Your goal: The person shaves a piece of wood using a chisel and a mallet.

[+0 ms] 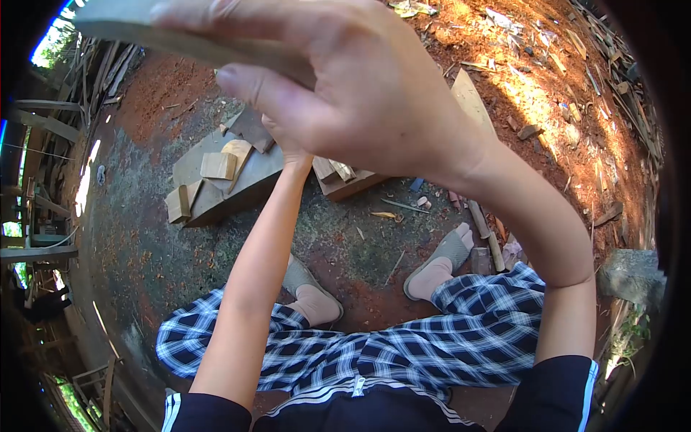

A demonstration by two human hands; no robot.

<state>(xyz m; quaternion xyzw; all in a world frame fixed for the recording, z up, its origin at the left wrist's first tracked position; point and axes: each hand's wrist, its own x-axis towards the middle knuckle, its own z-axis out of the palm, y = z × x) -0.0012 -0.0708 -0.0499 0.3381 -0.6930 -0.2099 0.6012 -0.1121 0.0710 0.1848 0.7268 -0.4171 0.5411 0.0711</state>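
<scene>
Close to the camera, my right hand (381, 79) is closed on a flat piece of wood (115, 32), thumb below and fingers along the top. The piece looks greyish and blurred, and runs out of view at the top left. Behind it, my left hand (289, 147) reaches forward; only its wrist side shows, and my right hand covers its fingers. Below them on the ground rests a thick wooden slab (252, 176). Small cut wood blocks (217, 165) lie on that slab. Beside it is a second wooden beam (353, 186) with offcuts on top.
My feet in grey sandals (450, 252) stand on the dark floor, on either side of the middle. A wooden-handled tool (495, 248) lies by my right foot. Wood chips and scraps (529, 133) litter the reddish soil at right. Stacked planks (108, 68) line the left.
</scene>
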